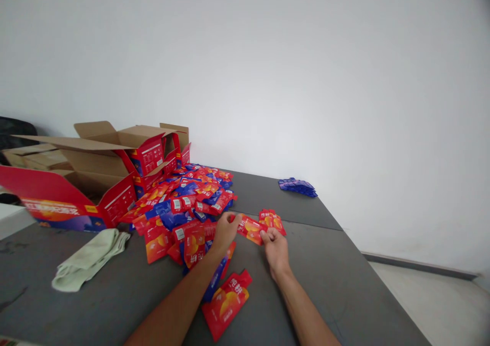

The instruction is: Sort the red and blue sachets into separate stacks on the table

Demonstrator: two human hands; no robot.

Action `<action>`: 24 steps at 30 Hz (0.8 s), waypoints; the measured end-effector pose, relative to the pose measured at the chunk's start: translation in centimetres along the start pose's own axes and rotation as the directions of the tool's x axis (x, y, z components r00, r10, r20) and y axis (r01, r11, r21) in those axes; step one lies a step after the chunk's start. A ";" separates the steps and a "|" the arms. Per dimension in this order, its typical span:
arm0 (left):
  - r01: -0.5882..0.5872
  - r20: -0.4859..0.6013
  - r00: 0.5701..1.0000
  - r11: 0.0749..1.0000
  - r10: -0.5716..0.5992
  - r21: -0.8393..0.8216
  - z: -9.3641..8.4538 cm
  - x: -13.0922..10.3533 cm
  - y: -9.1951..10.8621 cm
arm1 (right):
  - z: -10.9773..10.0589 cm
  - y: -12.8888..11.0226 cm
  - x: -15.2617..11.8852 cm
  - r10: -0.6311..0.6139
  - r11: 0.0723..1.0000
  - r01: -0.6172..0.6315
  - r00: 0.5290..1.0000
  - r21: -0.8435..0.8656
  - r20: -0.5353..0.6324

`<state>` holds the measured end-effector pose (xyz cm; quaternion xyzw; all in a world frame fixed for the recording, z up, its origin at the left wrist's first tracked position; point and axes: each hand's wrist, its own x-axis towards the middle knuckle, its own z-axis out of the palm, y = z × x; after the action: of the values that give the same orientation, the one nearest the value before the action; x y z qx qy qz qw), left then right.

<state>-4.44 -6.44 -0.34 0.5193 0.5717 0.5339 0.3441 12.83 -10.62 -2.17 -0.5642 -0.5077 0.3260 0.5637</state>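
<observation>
Between my two hands is a red pouch (250,229) with an orange fruit print. My left hand (227,232) pinches its left end, and my right hand (274,249) grips its right end. Just behind it lie red pouches (272,219) that overlap on the table. To the left spreads a heap of red and blue pouches (187,203), reaching under my left forearm. A single red pouch (227,303) rests nearer to me, between my forearms.
Open red cardboard boxes (115,203) stand along the left. A folded pale green cloth (90,262) lies in front of them. Blue pouches (297,186) are stacked at the back right of the dark table (325,285), by the white wall.
</observation>
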 end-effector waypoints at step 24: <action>0.186 0.209 0.973 0.854 -0.094 -0.486 0.0 0.5 -0.5 | -1.0 -1.0 -0.6 0.185 0.966 -0.237 0.914 0.107 0.360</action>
<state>-4.71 -5.92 -0.77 0.4142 0.4162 0.5892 0.5550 13.44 -11.61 -1.20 -0.5059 -0.5096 0.5161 0.4670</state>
